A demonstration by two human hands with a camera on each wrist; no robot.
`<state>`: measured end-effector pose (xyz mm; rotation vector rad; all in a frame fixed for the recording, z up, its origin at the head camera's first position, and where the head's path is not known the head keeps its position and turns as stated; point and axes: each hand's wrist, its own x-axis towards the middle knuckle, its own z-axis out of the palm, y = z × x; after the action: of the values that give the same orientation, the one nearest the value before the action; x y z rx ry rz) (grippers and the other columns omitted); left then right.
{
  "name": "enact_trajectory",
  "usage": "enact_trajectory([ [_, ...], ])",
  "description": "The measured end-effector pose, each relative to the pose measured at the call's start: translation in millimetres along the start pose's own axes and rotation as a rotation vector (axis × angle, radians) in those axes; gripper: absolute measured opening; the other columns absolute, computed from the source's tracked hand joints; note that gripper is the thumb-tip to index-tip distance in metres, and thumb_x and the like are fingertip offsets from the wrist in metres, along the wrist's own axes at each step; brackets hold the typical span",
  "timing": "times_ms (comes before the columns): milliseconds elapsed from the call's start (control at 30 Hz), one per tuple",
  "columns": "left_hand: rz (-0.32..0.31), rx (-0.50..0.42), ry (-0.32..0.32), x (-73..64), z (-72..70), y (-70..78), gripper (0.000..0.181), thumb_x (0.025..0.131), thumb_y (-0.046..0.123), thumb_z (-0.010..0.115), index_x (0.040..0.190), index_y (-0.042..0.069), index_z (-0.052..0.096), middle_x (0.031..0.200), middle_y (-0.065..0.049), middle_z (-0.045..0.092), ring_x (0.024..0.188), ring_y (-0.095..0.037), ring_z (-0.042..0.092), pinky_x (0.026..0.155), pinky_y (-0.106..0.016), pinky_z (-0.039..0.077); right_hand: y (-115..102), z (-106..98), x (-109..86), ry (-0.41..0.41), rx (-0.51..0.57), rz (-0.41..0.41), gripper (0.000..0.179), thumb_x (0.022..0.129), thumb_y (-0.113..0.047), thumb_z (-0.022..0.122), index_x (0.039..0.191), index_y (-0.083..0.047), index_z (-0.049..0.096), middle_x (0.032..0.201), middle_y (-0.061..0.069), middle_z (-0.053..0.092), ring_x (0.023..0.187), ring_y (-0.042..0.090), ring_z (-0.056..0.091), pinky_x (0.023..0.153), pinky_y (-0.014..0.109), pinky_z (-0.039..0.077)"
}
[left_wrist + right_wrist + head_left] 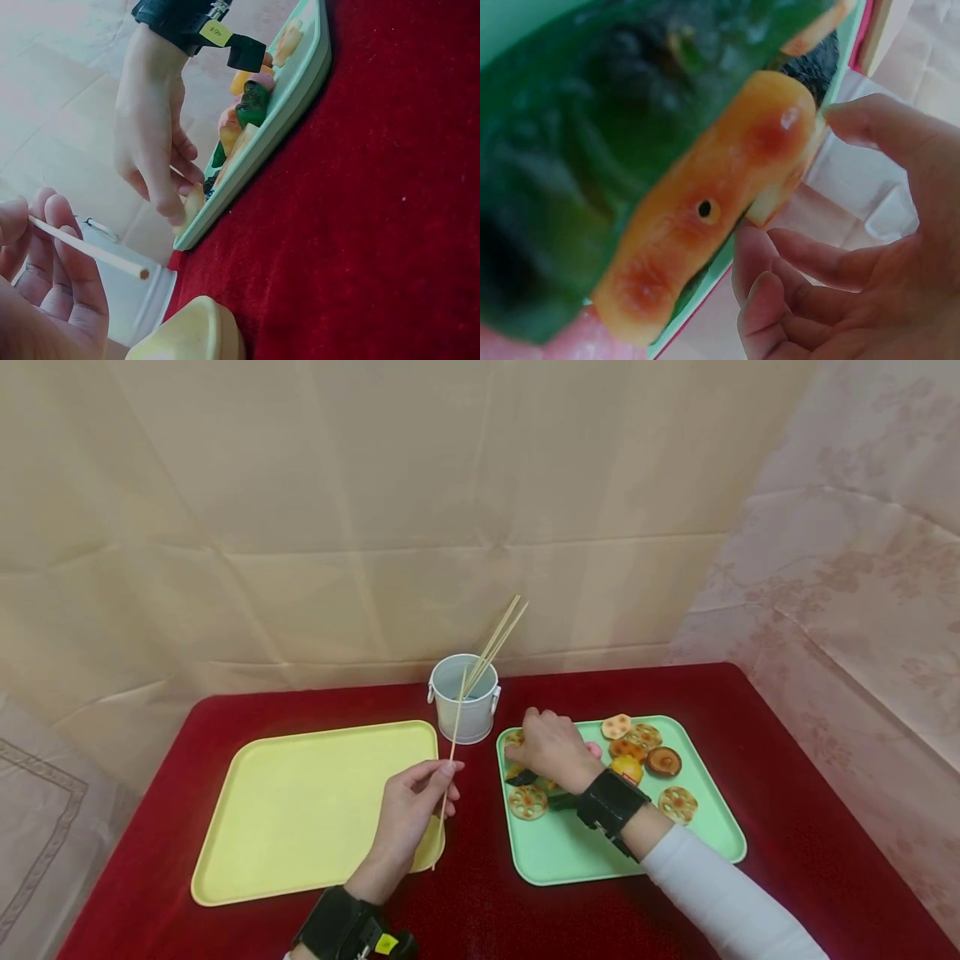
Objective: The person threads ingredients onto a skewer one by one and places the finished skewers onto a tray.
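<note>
My left hand (408, 802) pinches a thin bamboo skewer (455, 727) between thumb and fingers, its point tilted upward. At the far left corner of the green tray (570, 856), my right hand (555, 747) pinches a pale yellow, browned slice (193, 206) by its edges. Beside those fingers, in the right wrist view, lie an orange grilled-looking piece (724, 184) with a small hole and a large dark green piece (592, 150). A lotus root slice (528, 814) sits just nearer on the tray. My right hand hides part of the food.
A white metal bucket (476, 722) holding several skewers (498, 639) stands behind, between the trays. A yellow tray (300, 810) lies on the left. A mushroom (663, 762), another lotus root slice (678, 814) and a yellow piece (627, 767) lie on the green tray's right half.
</note>
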<state>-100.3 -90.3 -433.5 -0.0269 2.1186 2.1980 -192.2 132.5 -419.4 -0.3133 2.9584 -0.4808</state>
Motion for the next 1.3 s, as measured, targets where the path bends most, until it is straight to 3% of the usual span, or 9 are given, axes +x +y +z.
enact_trajectory([
  [167, 0.008, -0.012, 0.002, -0.3, -0.6, 0.8, 0.027, 0.102, 0.021, 0.068, 0.114, -0.002, 0.075, 0.076, -0.011, 0.066, 0.062, -0.016, 0.059, 0.064, -0.025, 0.054, 3, -8, -3.6, -0.002, 0.088, 0.066, 0.051, 0.083, -0.044, 0.074, 0.108, -0.001, 0.069, 0.089, 0.010, 0.059, 0.081, 0.026, 0.054, 0.063, 0.035, 0.044],
  [300, 0.011, -0.010, 0.009, -0.4, -1.2, 1.9, 0.028, 0.102, 0.022, 0.068, 0.115, -0.002, 0.075, 0.076, -0.011, 0.066, 0.062, -0.016, 0.059, 0.065, -0.025, 0.054, 9, -14, -8.9, 0.039, 0.246, 0.108, 0.062, 0.087, -0.052, 0.069, 0.123, -0.002, 0.069, 0.106, 0.010, 0.067, 0.089, 0.024, 0.057, 0.071, 0.036, 0.048],
  [467, 0.020, 0.008, 0.010, -1.8, -3.3, 1.8, 0.027, 0.102, 0.021, 0.068, 0.115, -0.002, 0.076, 0.077, -0.013, 0.067, 0.062, -0.017, 0.060, 0.065, -0.025, 0.053, 15, -18, -19.7, 0.090, 0.491, 0.125, 0.062, 0.092, -0.058, 0.065, 0.126, -0.006, 0.068, 0.109, 0.008, 0.073, 0.094, 0.023, 0.066, 0.082, 0.039, 0.052],
  [733, 0.032, 0.067, -0.005, -1.9, -7.7, 1.7, 0.022, 0.101, 0.017, 0.068, 0.112, -0.001, 0.077, 0.076, -0.013, 0.068, 0.061, -0.017, 0.059, 0.061, -0.023, 0.050, 13, -17, -33.5, 0.023, 1.024, 0.143, 0.060, 0.097, -0.044, 0.071, 0.139, -0.004, 0.054, 0.119, 0.015, 0.063, 0.098, 0.032, 0.071, 0.085, 0.038, 0.056],
  [967, 0.023, 0.094, -0.041, -1.5, -10.5, 4.4, 0.020, 0.101, 0.013, 0.068, 0.112, -0.001, 0.077, 0.075, -0.012, 0.068, 0.061, -0.017, 0.060, 0.061, -0.023, 0.050, 9, -15, -35.7, -0.017, 1.488, 0.181, 0.035, 0.103, -0.026, 0.067, 0.126, -0.005, 0.051, 0.104, 0.008, 0.066, 0.078, 0.014, 0.066, 0.067, 0.019, 0.052],
  [1067, 0.013, 0.091, -0.054, -1.4, -10.9, 4.6, 0.019, 0.100, 0.013, 0.069, 0.111, -0.001, 0.078, 0.075, -0.012, 0.068, 0.061, -0.016, 0.060, 0.061, -0.022, 0.050, 8, -15, -34.6, -0.032, 1.582, 0.210, 0.030, 0.106, -0.023, 0.061, 0.127, -0.005, 0.050, 0.102, 0.003, 0.064, 0.079, 0.012, 0.069, 0.070, 0.018, 0.053],
  [1300, -0.015, 0.125, -0.087, -0.1, -10.8, 5.4, 0.021, 0.099, 0.015, 0.071, 0.111, -0.002, 0.077, 0.075, -0.011, 0.068, 0.062, -0.016, 0.060, 0.061, -0.022, 0.052, 8, -14, -34.5, -0.021, 1.690, 0.224, 0.039, 0.110, -0.019, 0.050, 0.143, 0.002, 0.043, 0.122, 0.011, 0.062, 0.098, 0.019, 0.074, 0.089, 0.027, 0.056],
])
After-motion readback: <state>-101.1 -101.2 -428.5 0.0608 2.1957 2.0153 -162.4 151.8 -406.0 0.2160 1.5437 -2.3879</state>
